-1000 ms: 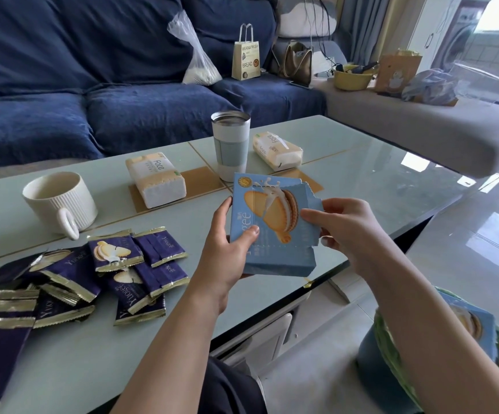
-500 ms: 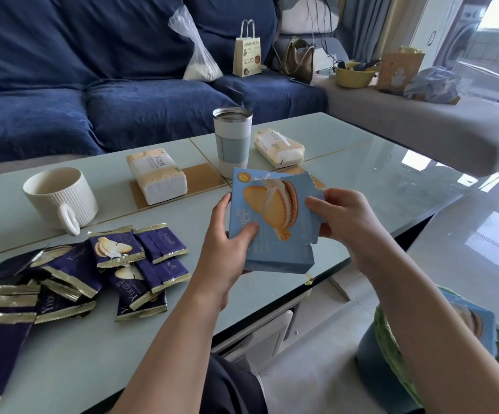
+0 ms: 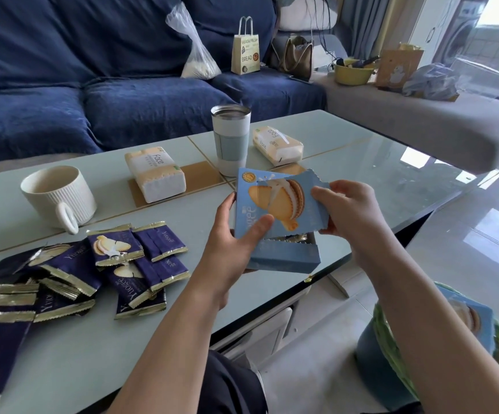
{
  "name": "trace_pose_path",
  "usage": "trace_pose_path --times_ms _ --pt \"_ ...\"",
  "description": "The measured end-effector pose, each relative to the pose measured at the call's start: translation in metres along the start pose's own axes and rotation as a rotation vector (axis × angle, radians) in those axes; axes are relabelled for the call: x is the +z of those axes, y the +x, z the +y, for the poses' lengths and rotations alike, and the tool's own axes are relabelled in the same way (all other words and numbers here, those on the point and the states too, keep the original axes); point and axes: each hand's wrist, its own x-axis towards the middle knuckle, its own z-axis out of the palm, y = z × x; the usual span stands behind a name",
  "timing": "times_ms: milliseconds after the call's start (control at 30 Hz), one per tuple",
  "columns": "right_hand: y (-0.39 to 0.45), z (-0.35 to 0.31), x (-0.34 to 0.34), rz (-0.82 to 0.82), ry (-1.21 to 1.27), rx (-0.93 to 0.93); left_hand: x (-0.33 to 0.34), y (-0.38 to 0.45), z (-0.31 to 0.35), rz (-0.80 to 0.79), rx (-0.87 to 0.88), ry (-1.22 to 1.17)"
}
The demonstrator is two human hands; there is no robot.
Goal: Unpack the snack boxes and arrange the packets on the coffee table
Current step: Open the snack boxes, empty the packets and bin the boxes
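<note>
Two hands of mine hold one light blue snack box [image 3: 278,231] at the centre of the frame, above the near edge of the desk [image 3: 346,162]. My left hand [image 3: 236,234] grips its left side, thumb pressed on the front. My right hand [image 3: 343,204] pinches the torn front flap, lifted away from the box, and packet ends show in the gap. Dark blue packets [image 3: 72,273] lie piled at lower left, near a white mug [image 3: 57,195].
</note>
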Motion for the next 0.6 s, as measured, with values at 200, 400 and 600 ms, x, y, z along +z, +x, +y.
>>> trace_pose_path --times_ms 200,400,600 --pt "-0.005 -0.008 -0.004 -0.027 0.095 -0.022 -0.001 0.001 -0.003 -0.090 0.049 0.077" --pt "-0.016 -0.018 0.003 -0.125 0.214 -0.192 0.003 0.004 -0.008 -0.034 0.144 0.211" --pt "-0.010 -0.014 0.005 -0.221 0.294 -0.195 0.002 0.005 -0.011 -0.005 0.180 0.223"
